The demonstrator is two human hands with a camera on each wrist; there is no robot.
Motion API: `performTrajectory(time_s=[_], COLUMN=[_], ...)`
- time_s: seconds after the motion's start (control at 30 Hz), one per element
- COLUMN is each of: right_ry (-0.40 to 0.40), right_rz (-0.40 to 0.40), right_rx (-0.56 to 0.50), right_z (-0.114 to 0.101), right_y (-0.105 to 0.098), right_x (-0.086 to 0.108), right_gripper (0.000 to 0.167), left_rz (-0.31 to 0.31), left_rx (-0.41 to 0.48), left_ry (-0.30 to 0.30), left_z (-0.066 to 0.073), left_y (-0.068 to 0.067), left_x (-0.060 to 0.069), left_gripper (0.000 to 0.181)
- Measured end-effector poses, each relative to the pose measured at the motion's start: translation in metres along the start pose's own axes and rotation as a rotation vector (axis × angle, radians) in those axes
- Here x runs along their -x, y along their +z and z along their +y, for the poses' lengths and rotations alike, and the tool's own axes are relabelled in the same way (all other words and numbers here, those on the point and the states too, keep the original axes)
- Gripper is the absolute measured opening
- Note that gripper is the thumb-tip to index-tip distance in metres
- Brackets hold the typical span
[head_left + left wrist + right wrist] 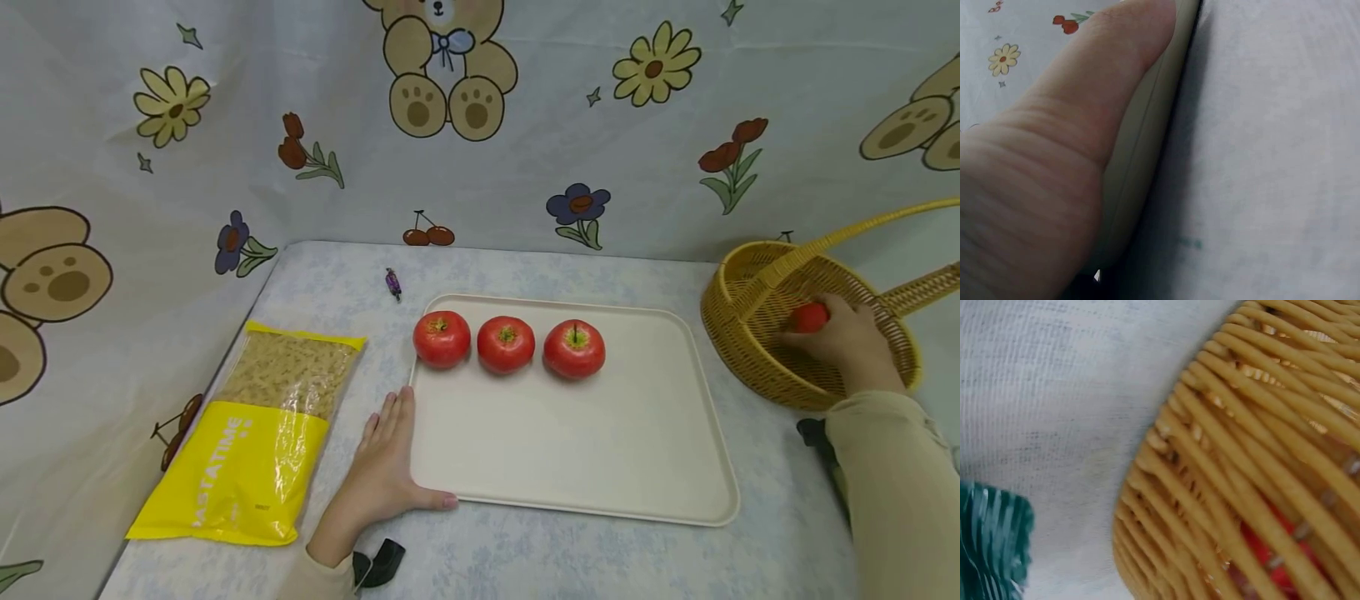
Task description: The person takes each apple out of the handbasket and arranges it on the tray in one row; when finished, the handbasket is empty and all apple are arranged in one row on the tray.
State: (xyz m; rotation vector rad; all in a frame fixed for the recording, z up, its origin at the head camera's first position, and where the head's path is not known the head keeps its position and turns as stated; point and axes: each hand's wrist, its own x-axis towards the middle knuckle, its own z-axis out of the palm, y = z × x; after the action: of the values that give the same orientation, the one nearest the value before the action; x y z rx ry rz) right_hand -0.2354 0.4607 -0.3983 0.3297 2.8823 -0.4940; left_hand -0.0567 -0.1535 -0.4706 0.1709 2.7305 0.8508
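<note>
My right hand (pixel 855 337) reaches into a yellow wicker basket (pixel 731 333) and grips a red fruit (pixel 810 317), partly covered by the fingers. Through the weave in the right wrist view, a patch of red (pixel 1275 556) shows; the hand itself is out of that view. On the left, my left hand (pixel 386 471) lies with straight fingers along the left edge of a cream tray (pixel 570 450), its thumb at the front edge. In the left wrist view the thumb (pixel 1110 69) touches the tray's side. Three red apples (pixel 442 339) (pixel 506 344) (pixel 574 349) stand in a row at the tray's back left.
A yellow bag of pasta (pixel 262 442) lies left of the tray. Behind the tray is a small purple-wrapped candy (pixel 393 284). Near the basket, a green ridged thing (pixel 994 540) shows in the right wrist view. A patterned cloth (pixel 480 183) hangs behind the table.
</note>
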Motion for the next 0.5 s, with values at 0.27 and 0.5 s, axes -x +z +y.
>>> performTrajectory(time_s=[0.27,0.5], right_ry=[-0.092,-0.033], right_rz=[-0.008,0.058], right_rx=[-0.005,-0.041], right_z=[0.005,-0.001], right_y=[0.001,-0.001], right_x=[0.003,0.014], right_gripper=[0.104,0.109], left_rz=[0.007,0.004], left_rx=[0.007,0.004], left_ry=[0.008,0.003], left_z=[-0.001,-0.002], left_y=[0.001,0.001], left_x=[0.000,-0.001], left_gripper=[0.163,0.164])
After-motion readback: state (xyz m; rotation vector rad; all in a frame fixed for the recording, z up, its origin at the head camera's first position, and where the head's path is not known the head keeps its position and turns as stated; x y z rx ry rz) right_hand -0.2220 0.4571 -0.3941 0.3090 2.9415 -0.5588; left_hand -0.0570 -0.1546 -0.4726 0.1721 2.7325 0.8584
